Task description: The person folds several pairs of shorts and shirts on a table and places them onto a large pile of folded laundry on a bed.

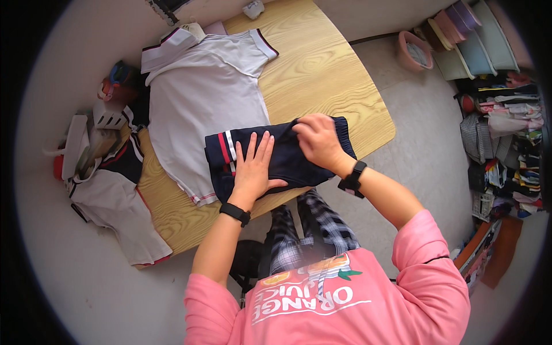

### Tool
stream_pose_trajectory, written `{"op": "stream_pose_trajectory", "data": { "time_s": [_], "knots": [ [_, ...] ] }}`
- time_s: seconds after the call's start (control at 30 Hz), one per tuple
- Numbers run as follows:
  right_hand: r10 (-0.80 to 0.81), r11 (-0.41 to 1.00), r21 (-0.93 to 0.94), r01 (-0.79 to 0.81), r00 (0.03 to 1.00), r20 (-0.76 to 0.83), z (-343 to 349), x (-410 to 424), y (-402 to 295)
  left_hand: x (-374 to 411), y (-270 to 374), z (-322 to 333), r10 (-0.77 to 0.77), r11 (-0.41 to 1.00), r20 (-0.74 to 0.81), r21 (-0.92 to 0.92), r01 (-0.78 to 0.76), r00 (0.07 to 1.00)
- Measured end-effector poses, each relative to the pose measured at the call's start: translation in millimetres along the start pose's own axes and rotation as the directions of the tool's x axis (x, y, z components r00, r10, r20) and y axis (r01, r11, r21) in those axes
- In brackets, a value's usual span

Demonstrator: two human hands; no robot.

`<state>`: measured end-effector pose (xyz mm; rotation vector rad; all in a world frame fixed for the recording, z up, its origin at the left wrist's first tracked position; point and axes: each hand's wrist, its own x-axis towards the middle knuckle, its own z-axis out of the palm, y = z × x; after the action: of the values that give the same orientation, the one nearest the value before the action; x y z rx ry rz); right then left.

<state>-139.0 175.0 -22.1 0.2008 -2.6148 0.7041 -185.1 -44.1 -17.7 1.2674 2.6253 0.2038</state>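
Navy shorts (284, 168), folded lengthwise, lie across the near edge of the wooden table. Their elastic waistband (344, 131) is at the right, and red and white stripes cross the leg end. My left hand (253, 170) presses flat on the fabric by the stripes, fingers spread. Near the shorts' far edge, my right hand (318, 140) has curled fingers pinching the cloth; its fingertips are partly hidden. Beyond them a light grey polo shirt (207, 99) is spread out, its lower right part under the shorts.
At the table's (319, 64) left end, another grey and navy shirt (116, 202) hangs over the edge. A white plastic basket (110, 115) and small items stand against the wall. Right of the table are a pink bucket (414, 51), stacked basins (465, 39) and clothes-filled shelves (500, 142).
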Motion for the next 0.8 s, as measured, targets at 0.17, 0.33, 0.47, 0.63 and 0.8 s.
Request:
{"op": "stream_pose_trajectory", "data": {
  "time_s": [0.17,0.33,0.47,0.63,0.8],
  "knots": [
    [0.677,0.729,-0.1,-0.677,0.735,-0.037,-32,-60,34,6,5,-12,0.003,1.0,0.09,0.005,-0.003,0.996],
    [0.91,0.234,0.229,-0.945,0.296,0.29,-42,-73,41,12,12,-15,-0.06,0.998,0.165,0.005,0.06,0.984],
    [0.757,-0.047,0.402,-0.914,0.23,0.612,-41,-61,34,15,15,-19,-0.072,0.997,0.192,0.008,0.072,0.979],
    [0.632,-0.201,0.527,-0.826,0.302,0.714,-50,-49,21,20,19,-23,-0.105,0.994,0.257,0.019,0.104,0.961],
    [0.467,-0.29,0.595,-0.749,0.432,0.771,-75,-19,-11,22,21,-28,-0.152,0.987,0.312,-0.009,0.162,0.938]
  ]
}}
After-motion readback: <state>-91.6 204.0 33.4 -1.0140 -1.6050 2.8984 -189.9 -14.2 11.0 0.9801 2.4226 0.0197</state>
